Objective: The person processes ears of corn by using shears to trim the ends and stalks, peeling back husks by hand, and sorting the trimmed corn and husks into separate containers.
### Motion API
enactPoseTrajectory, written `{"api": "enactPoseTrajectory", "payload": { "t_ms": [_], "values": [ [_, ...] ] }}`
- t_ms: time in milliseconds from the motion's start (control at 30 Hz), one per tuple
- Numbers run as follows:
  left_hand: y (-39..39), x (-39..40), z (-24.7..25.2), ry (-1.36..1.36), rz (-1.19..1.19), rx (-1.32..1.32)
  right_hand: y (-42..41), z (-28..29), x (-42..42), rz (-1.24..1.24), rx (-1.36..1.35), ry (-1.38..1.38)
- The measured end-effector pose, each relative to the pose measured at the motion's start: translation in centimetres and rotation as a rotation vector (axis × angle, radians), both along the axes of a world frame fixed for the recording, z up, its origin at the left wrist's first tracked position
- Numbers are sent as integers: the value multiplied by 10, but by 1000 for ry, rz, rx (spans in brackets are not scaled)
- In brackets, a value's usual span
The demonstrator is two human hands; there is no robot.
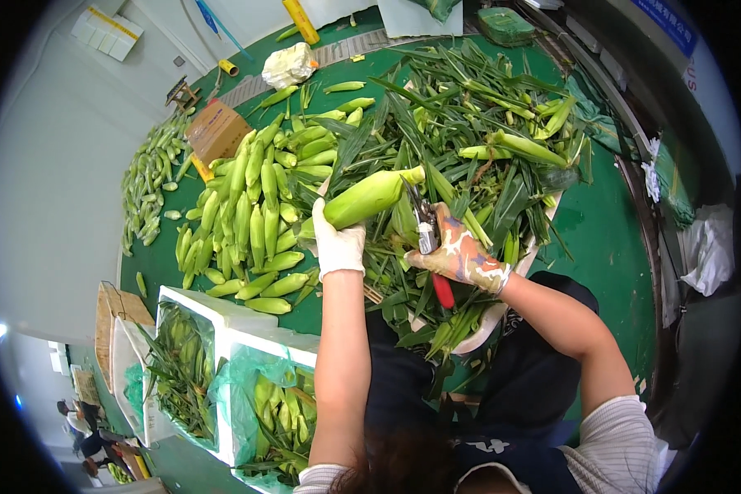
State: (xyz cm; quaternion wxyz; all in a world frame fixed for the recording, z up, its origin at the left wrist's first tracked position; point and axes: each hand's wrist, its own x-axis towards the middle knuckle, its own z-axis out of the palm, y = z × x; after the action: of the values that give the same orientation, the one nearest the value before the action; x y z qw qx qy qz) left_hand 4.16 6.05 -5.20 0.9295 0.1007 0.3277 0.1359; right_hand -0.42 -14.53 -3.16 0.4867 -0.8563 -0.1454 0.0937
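Note:
My left hand (pixel 339 245), in a white glove, grips an ear of corn in its green husk (pixel 370 196) near its lower left end. The ear slants up to the right, its pale cut stem end at the upper right. In a patterned glove, my right hand (pixel 460 250) holds red-handled pruning shears (pixel 428 234). The shear blades point up, close beside the stem end; whether they touch it I cannot tell. Beneath both hands spreads a heap of corn leaves and husks (pixel 512 191), partly hiding a pale tray-like rim (pixel 485 330).
Left of the heap lies a pile of husked-on corn ears (pixel 253 210) on the green floor (pixel 611 247). White foam boxes (pixel 247 318) with leafy corn stand at lower left. Farther off are a cardboard box (pixel 217 131) and a spread of wrapped ears (pixel 151 179). People (pixel 83 426) are in the background.

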Motion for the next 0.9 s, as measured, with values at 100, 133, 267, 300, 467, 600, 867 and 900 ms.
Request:
{"api": "enactPoseTrajectory", "payload": {
  "t_ms": [100, 133, 267, 300, 467, 600, 867, 900],
  "values": [
    [7, -3, -5, -102, -19, 48, -2, 1, 1, 16, 9, 25],
    [10, -4, -8, -105, -16, 48, -2, 2, 2, 11, 15, 51],
    [15, -6, -13, -257, -54, 57, -1, 3, 3, 13, 9, -29],
    [13, -7, -12, -260, -55, 57, 0, 1, 4, 17, 7, -30],
    [17, -5, -13, -54, 45, 10, 5, 10, 5, 64, -16, -18],
    [18, -10, -11, -131, -73, 52, -6, -15, 14, 56, 0, 9],
    [152, 42, -41, -150, 129, 188, -34, -24, 24, -133, 543, 610],
    [176, 50, -53, -156, 200, 239, -39, -24, 23, -137, 450, 566]
  ]
}}
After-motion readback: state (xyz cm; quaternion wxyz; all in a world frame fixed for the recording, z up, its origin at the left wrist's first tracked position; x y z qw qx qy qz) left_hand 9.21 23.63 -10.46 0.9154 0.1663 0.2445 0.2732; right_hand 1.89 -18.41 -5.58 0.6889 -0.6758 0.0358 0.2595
